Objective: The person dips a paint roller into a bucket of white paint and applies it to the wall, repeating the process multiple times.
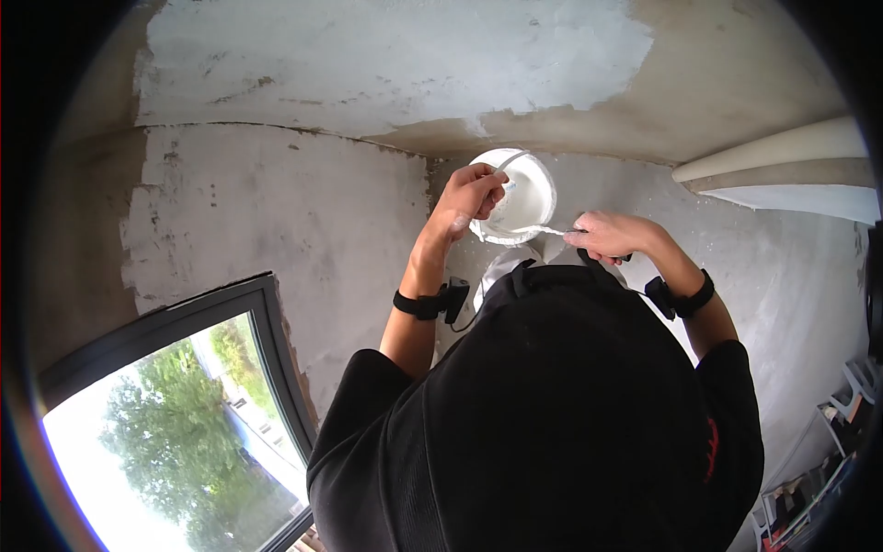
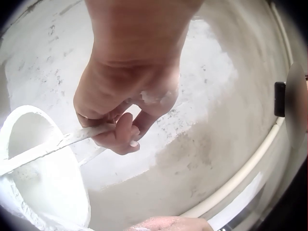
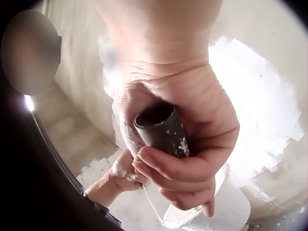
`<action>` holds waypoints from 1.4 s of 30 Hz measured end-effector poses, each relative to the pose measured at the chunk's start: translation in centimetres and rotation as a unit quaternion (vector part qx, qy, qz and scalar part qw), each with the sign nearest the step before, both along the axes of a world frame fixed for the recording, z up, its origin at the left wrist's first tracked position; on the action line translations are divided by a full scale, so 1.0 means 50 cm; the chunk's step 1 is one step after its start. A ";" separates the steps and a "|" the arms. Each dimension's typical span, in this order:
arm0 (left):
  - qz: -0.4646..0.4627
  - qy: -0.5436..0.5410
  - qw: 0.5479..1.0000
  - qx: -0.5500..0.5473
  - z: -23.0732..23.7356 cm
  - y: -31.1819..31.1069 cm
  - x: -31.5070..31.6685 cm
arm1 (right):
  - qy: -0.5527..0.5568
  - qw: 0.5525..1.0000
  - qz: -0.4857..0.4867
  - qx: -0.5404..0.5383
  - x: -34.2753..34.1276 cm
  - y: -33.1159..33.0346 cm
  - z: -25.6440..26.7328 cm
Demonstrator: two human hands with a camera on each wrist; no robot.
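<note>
My left hand (image 1: 472,195) pinches the pale, paste-smeared bail handle (image 2: 53,147) of a white bucket (image 1: 550,189), fingers curled round it. In the left wrist view the bucket lies beyond the fingers, its inside wall coated white. My right hand (image 1: 607,235) grips a putty knife by its black, hollow-ended handle (image 3: 163,132), which is speckled with white paste. Its paste-covered blade (image 1: 538,229) points left and overlaps the bucket's near rim in the head view. White smears mark both hands.
Partly white-coated walls (image 1: 386,69) stand ahead and to the left. A dark-framed window (image 1: 273,350) is at lower left. Long pale rolls or pipes (image 1: 782,156) run along the upper right; a rack of items (image 1: 819,460) stands at lower right.
</note>
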State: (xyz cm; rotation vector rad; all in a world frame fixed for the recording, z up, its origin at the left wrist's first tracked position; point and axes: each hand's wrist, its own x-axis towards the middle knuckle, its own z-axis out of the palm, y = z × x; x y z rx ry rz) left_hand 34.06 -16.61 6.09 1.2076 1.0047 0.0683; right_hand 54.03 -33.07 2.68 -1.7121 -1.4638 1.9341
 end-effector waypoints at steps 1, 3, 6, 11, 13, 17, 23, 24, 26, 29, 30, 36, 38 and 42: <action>-0.010 -0.020 1.000 -0.014 0.002 -0.007 0.003 | -0.015 1.000 0.011 -0.003 0.000 0.005 -0.006; -0.010 -0.044 0.998 -0.039 0.007 -0.013 0.010 | -0.031 0.999 0.021 -0.011 0.003 0.007 -0.016; -0.011 -0.071 0.996 -0.061 0.001 -0.018 0.017 | 0.006 1.000 0.003 0.012 0.015 0.001 -0.017; -0.008 -0.075 0.996 -0.050 -0.030 -0.019 0.019 | -0.285 0.925 0.011 0.250 0.008 -0.048 -0.049; 0.019 -0.058 0.997 -0.036 -0.038 -0.020 0.020 | -0.311 0.918 -0.005 0.245 0.004 -0.044 -0.014; 0.052 -0.068 0.995 -0.060 -0.033 -0.029 0.026 | -0.353 0.897 -0.038 0.265 -0.018 -0.044 0.005; 0.059 -0.081 0.992 -0.079 -0.038 -0.032 0.026 | -0.387 0.878 -0.026 0.280 -0.019 -0.023 0.015; 0.059 -0.081 0.992 -0.080 -0.037 -0.033 0.025 | -0.387 0.878 -0.026 0.280 -0.016 -0.018 0.017; 0.060 -0.082 0.992 -0.080 -0.033 -0.037 0.025 | -0.393 0.889 0.017 0.235 -0.011 -0.010 0.019; 0.070 -0.082 0.991 -0.079 -0.034 -0.041 0.025 | -0.393 0.888 0.005 0.239 -0.014 -0.011 0.010; 0.070 -0.082 0.991 -0.079 -0.035 -0.040 0.026 | -0.393 0.888 0.006 0.238 -0.015 -0.011 0.010; 0.095 -0.074 0.991 -0.054 -0.040 -0.025 0.030 | -0.378 0.877 -0.018 0.296 -0.020 -0.017 0.019; 0.113 -0.046 0.992 -0.014 -0.039 -0.022 0.032 | -0.358 0.868 -0.053 0.339 -0.023 -0.026 0.044; 0.155 -0.055 0.986 -0.021 -0.042 -0.012 0.021 | -0.351 0.886 -0.068 0.294 -0.024 -0.053 0.089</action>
